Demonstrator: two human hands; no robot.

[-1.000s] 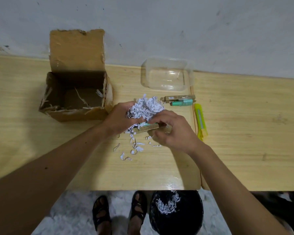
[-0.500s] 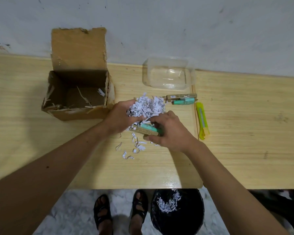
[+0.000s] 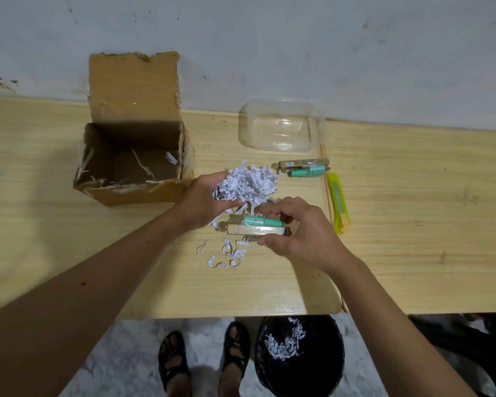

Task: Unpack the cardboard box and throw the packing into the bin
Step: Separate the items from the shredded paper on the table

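The open cardboard box [image 3: 132, 193] stands at the table's left with its flap up; only a few paper strips lie inside. My left hand [image 3: 204, 200] grips a bunch of white shredded paper [image 3: 248, 183] just right of the box. My right hand [image 3: 301, 230] pinches a small packaged item, a teal marker on a tan card [image 3: 258, 226], directly below the paper bunch. Loose paper strips [image 3: 226, 255] lie on the table under my hands. The black bin [image 3: 298, 356] sits on the floor below the table edge, with some shredded paper in it.
A clear plastic tray [image 3: 281, 128] rests by the wall. A second packaged teal marker [image 3: 304, 167] and a yellow utility knife [image 3: 338, 203] lie right of my hands. My sandalled feet [image 3: 204, 359] stand left of the bin.
My right hand has pulled the packaged marker out from under the shredded paper and turned it so the teal marker shows. My left hand keeps hold of the paper bunch.
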